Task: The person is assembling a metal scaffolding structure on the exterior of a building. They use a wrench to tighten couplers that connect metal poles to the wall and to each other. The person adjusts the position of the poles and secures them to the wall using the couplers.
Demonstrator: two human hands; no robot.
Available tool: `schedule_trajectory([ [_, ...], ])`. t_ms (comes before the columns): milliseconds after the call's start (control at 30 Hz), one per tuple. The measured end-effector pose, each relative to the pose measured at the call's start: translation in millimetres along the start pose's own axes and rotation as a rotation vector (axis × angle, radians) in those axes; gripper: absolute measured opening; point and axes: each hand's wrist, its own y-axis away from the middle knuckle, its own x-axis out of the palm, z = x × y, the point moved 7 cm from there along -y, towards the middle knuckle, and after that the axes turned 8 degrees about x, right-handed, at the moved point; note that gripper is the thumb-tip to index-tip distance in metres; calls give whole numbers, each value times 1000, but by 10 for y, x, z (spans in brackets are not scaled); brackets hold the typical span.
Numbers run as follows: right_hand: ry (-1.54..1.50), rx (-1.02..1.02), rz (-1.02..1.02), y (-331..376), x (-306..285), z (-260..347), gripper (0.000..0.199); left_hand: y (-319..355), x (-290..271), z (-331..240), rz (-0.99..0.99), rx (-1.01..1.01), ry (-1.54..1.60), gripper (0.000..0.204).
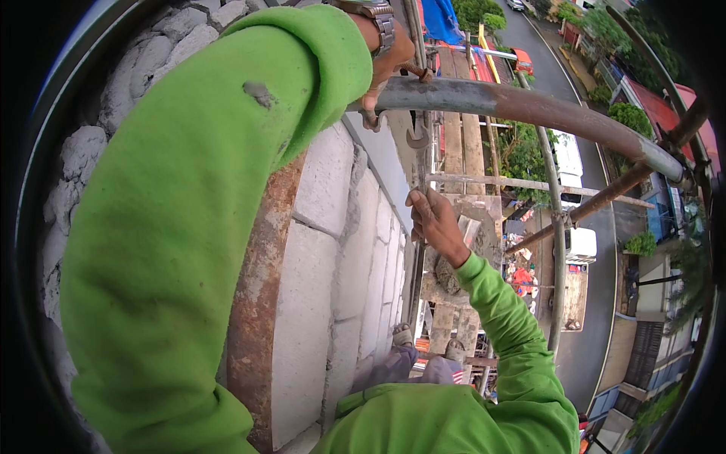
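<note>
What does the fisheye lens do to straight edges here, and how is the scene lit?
Head view: the rusty scaffold pipe arcs and the block wall bows; a black rim rings the picture; soft, even daylight, no hard shadows; the left hand on the pipe and the right hand look sharp.

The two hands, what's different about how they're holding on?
The left hand is raised high, gripping the thick grey horizontal pipe; the right hand sits lower, against a thin upright bar. The left hand has a wristwatch on its wrist; the right shows none. Both come out of bright green sleeves.
</note>
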Motion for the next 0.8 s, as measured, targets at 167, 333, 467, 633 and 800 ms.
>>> schedule_trajectory([
  [167, -455, 148, 168, 370, 771, 173, 30, -101, 91, 103, -34, 3, 31, 84],
  [333, -629, 132, 208, 316, 1013, 457, 26, -69, 45, 79, -10, 7, 64, 80],
  [467, -577, 104, 181, 262, 1061, 608, 25, -37, 37, 77, -23, 14, 48, 78],
  [633, -601, 91, 189, 223, 1199, 697, 24, -61, 46, 69, -2, 16, 53, 77],
  [800, -670, 95, 220, 179, 1324, 823, 22, -83, 51, 66, -1, 27, 37, 80],
])
